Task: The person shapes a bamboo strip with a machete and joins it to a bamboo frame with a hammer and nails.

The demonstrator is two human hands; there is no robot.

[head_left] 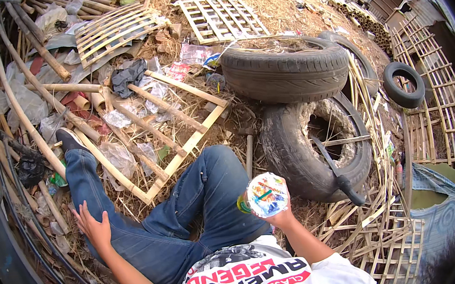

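I sit on the ground in blue jeans. My right hand (pixel 281 217) is raised in front of my chest and grips a small round cup (pixel 266 195) with a colourful foil lid facing the camera. My left hand (pixel 94 227) rests flat with fingers spread, on the ground beside my left thigh, holding nothing. My left leg stretches forward to a dark shoe (pixel 70 138) next to a bamboo frame (pixel 173 134).
Two stacked car tyres (pixel 287 70) lie right of my knee, with a long-handled knife (pixel 335 172) on the lower tyre. A hammer (pixel 248 151) lies by my knee. Bamboo poles (pixel 20 98), lattice panels (pixel 221 16), plastic scraps and straw surround me. A smaller tyre (pixel 403 84) sits far right.
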